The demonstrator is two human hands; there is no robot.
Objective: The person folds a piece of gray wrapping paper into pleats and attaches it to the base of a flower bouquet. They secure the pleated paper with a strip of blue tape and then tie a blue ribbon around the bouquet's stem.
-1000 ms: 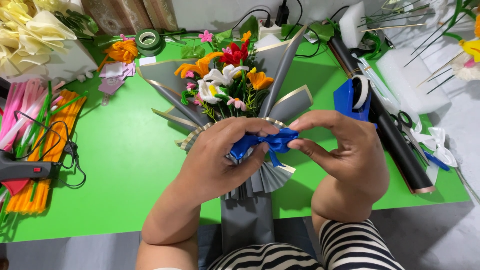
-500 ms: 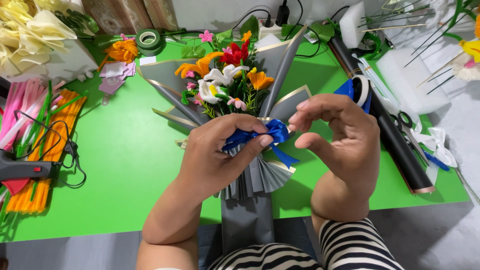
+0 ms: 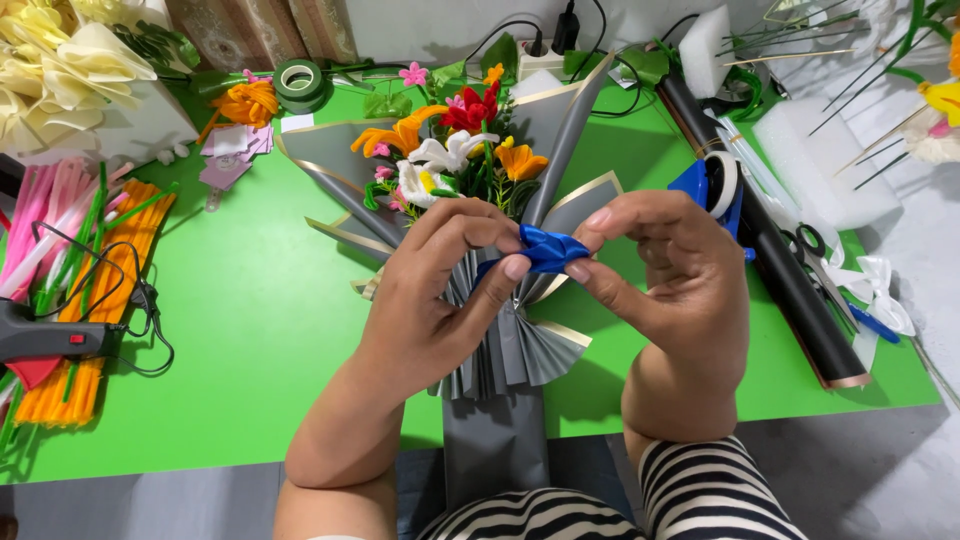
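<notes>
My left hand (image 3: pixel 440 290) and right hand (image 3: pixel 670 270) both pinch the blue ribbon (image 3: pixel 548 250) between thumb and fingertips. It sits just above the grey-wrapped bouquet (image 3: pixel 470 170) lying on the green worktop (image 3: pixel 250 330).

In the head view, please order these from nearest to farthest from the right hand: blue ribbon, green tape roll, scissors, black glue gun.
From the right hand:
1. Blue ribbon, pinched in its fingers.
2. Scissors, on the table to its right.
3. Green tape roll, far side of the table, to the left.
4. Black glue gun, at the left edge.
</notes>
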